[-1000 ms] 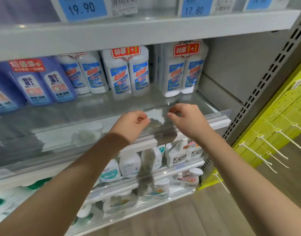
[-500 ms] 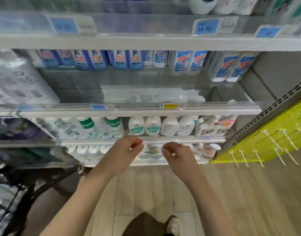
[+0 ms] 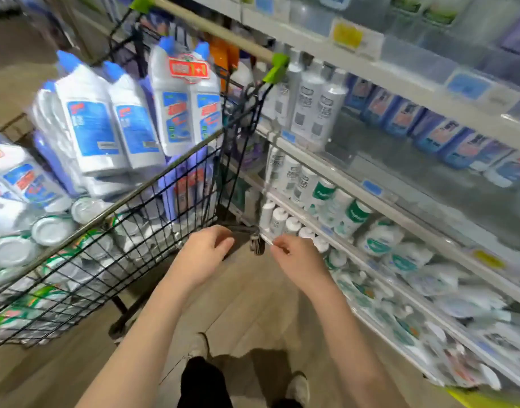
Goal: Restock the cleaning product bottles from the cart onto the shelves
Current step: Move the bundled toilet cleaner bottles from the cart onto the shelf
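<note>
Shelf bottles blurred; cart cut off left.

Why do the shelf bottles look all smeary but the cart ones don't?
Head view: motion blur smears the white green-labelled bottles on the grey metal shelves at lower right; the white blue-capped bottles in the black wire cart look sharper; the wide lens bends shelf edges.
</note>
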